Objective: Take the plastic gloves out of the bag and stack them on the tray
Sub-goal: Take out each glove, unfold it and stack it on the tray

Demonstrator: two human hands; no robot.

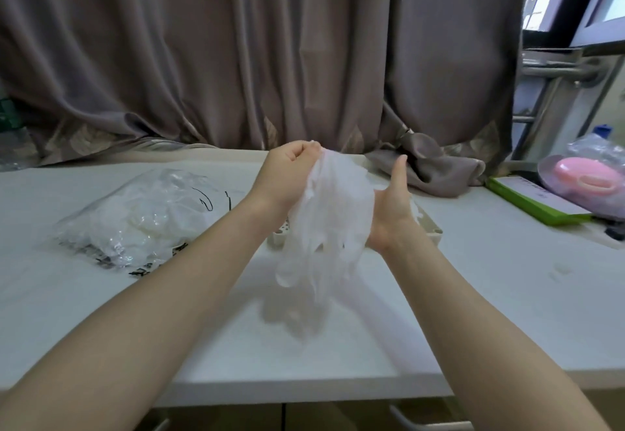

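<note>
The left hand (291, 173) pinches the top of a bunch of translucent plastic gloves (328, 224), which hangs above the white tray (434, 227). The right hand (392, 207) cups its right side, thumb up, fingers hidden. The glove bag (142, 217) lies on the table (507, 278), well left.

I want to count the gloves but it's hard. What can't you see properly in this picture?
Head view only:
- Translucent white plastic gloves, held up: blurred and overlapping, so no count.
- Pale beige tray: mostly hidden behind the gloves and the right hand; contents unseen.
- Right hand's fingers: behind the gloves.
- Clear plastic bag with black print: crinkled and glary, print unreadable.
- Pink rounded object: cut off by the right edge.
</note>
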